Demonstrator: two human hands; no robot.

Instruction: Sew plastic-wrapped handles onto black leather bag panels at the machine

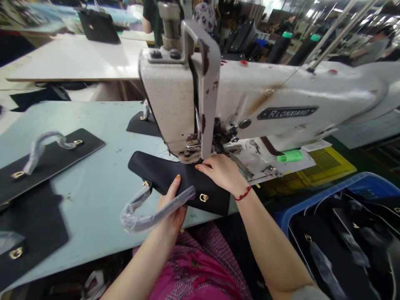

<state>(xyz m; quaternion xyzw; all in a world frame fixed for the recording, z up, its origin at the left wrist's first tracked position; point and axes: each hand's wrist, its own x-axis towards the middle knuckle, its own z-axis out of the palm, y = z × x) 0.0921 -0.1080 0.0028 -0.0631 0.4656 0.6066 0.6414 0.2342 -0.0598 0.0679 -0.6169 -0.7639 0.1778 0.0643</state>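
Note:
A black leather panel (162, 173) with gold rings and a plastic-wrapped handle (146, 216) lies under the head of a white sewing machine (250, 100). My left hand (171, 206) grips the panel's near edge, thumb on top, with the wrapped handle across its fingers. My right hand (220, 171) lies flat on the panel just beside the needle area, fingers pressed together on the leather.
More black panels with wrapped handles (46, 158) lie at the left on the pale green table (100, 191). A blue bin (343, 225) of finished black pieces sits at the lower right, a yellow crate (325, 166) behind it. Other people work at the back.

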